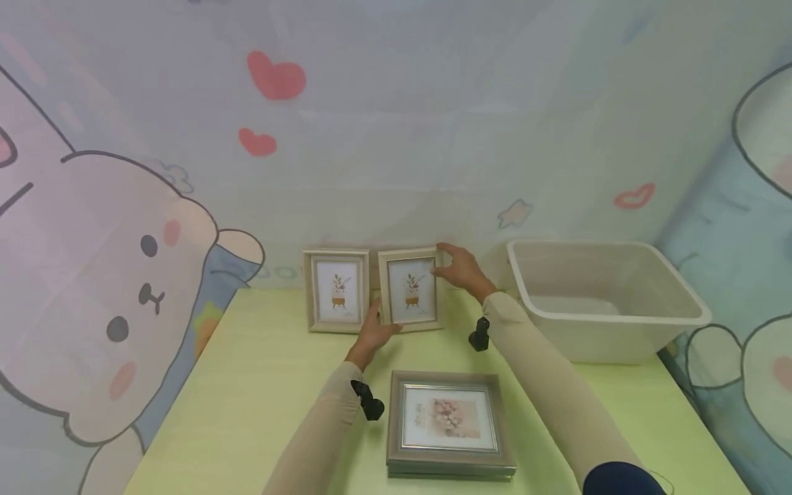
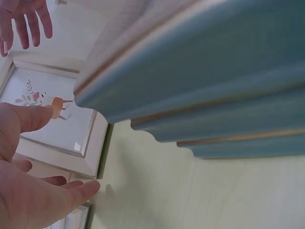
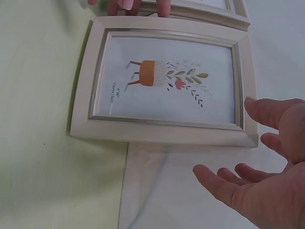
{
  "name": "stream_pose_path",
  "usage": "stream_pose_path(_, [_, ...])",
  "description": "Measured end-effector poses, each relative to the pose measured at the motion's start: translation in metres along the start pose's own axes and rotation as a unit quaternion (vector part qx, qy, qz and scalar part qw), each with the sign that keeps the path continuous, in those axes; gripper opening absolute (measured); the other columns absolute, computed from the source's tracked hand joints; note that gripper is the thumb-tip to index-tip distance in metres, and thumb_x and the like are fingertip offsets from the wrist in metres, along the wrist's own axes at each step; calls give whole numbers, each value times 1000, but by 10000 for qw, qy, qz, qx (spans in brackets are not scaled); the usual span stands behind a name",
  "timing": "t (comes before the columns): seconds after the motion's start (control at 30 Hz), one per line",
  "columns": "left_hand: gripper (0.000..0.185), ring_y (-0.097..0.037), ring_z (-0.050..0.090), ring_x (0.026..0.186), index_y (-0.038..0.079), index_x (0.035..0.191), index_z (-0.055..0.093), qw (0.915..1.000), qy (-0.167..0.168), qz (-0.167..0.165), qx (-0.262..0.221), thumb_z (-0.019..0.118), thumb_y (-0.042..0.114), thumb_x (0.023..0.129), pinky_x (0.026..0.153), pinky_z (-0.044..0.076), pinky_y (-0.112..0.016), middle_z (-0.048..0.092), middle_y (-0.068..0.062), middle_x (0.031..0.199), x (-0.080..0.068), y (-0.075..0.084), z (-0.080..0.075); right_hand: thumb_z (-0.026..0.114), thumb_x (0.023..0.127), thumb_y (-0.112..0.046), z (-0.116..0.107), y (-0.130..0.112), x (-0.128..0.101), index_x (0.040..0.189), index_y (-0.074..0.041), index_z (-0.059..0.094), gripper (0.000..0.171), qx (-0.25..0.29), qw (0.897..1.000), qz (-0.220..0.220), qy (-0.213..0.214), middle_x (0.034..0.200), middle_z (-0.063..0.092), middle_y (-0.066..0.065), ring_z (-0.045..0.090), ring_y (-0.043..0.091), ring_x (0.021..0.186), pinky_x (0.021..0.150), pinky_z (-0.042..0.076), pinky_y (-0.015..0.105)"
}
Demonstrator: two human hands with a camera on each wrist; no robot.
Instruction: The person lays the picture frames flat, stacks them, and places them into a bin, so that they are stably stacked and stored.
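Two small pale picture frames with a potted-plant print stand against the back wall. My hands are at the right one [image 1: 410, 289] [image 3: 167, 81] [image 2: 57, 126]. My left hand [image 1: 379, 324] [image 2: 62, 152] reaches its lower left edge with straight fingers, whose tips touch the frame's side. At its upper right corner my right hand [image 1: 447, 265] [image 3: 238, 143] is spread with relaxed fingers, the thumb just beside the frame's edge and gripping nothing. The other pale frame [image 1: 336, 290] stands directly to the left.
A stack of grey frames [image 1: 450, 423] [image 2: 214, 90] lies flat on the green table [image 1: 260, 399] near me, between my forearms. A white plastic tub [image 1: 603, 313] sits at the right. A cartoon-print cloth covers the wall behind.
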State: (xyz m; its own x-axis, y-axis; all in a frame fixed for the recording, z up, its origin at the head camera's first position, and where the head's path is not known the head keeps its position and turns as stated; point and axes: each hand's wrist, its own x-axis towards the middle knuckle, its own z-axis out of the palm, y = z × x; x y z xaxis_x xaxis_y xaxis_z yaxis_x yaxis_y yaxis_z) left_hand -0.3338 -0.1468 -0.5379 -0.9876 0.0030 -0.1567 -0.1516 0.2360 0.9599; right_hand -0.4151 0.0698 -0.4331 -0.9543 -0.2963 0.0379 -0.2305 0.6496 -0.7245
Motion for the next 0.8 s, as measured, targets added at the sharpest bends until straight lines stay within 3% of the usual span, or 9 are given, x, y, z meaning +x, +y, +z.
stream_pose_path(0.13, [87,-44,14,152,14,162,6,9999,-19,74,-79,63,8,96,119,23,-61,10,-21,167,4,5,1,66,95,-17,-3,-5,3,154,-5,35,67,53,10000,20,-37,161,32,19,35,43,144,116,35,53])
stream_pose_path(0.3, [83,-44,21,150,14,161,13,9992,218,17,-340,62,6,95,117,29,-59,18,-22,165,6,5,1,67,95,-18,1,-12,4,155,-6,34,69,187,9997,58,-172,162,30,18,36,42,144,116,35,52])
stream_pose_path(0.6, [82,-44,36,143,15,161,19,9961,351,106,-804,61,-3,93,112,39,-57,32,-26,158,11,2,4,69,93,-13,9,-15,3,151,-5,39,66,230,9996,35,156,157,33,25,37,42,142,113,38,54])
stream_pose_path(0.8, [81,-47,38,140,18,160,22,9937,392,85,-1049,61,-3,92,110,39,-61,36,-31,152,10,-2,5,68,93,-8,8,-12,0,152,-8,42,64,413,9990,150,117,157,23,32,55,36,106,91,55,45])
